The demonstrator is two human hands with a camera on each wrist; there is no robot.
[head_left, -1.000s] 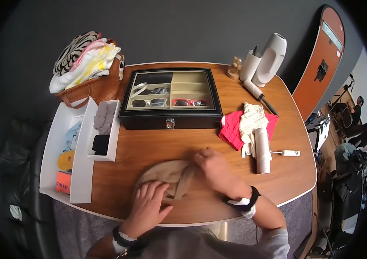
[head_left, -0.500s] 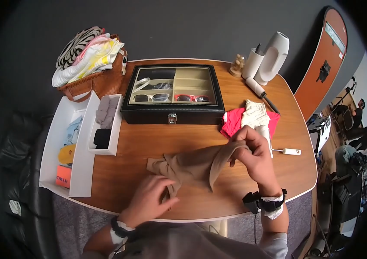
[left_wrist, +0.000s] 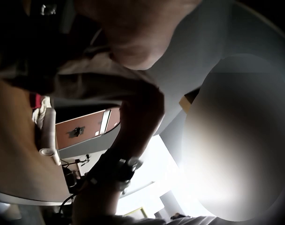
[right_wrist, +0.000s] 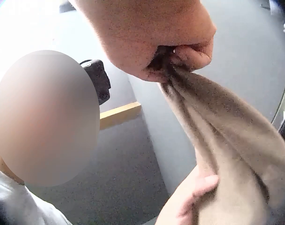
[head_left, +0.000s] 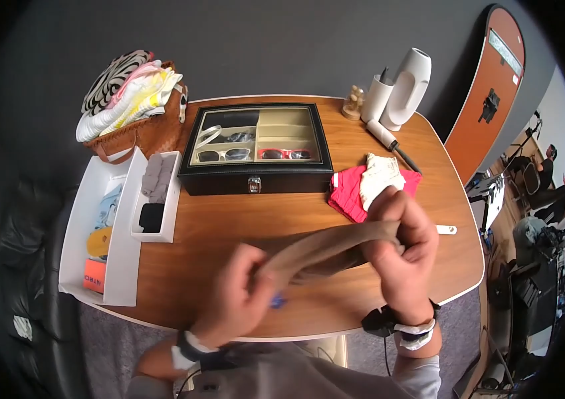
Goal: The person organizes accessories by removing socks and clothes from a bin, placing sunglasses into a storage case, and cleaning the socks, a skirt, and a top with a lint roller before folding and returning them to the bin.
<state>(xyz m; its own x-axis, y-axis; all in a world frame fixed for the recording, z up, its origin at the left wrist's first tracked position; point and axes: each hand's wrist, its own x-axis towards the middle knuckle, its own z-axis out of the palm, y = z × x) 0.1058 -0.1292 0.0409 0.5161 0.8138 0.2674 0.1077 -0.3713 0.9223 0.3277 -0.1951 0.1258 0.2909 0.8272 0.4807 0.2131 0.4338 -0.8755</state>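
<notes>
A soft tan cloth [head_left: 326, 247] is stretched between the two hands above the table's front half. My right hand [head_left: 403, 256] grips its right end with curled fingers, and in the right wrist view the fabric [right_wrist: 227, 126] hangs in folds from that fist. At the other end my left hand [head_left: 237, 292], blurred by motion, pinches the cloth between thumb and fingers. A small blurred blue patch [head_left: 277, 301] shows just below the left thumb. Behind the right hand lie a folded red garment [head_left: 345, 193] and a cream cloth [head_left: 381, 176].
A black glasses case [head_left: 256, 179] with a clear lid stands at the back. White boxes [head_left: 123, 266] holding small items line the left edge, beside a brown bag [head_left: 163, 133] heaped with clothes. A lint roller [head_left: 382, 135] and a white vase [head_left: 412, 86] stand back right.
The tan cloth, first flat on the table, was lifted by the right hand and is now pulled taut between both hands. The left hand has gone from resting on it to pinching its left end.
</notes>
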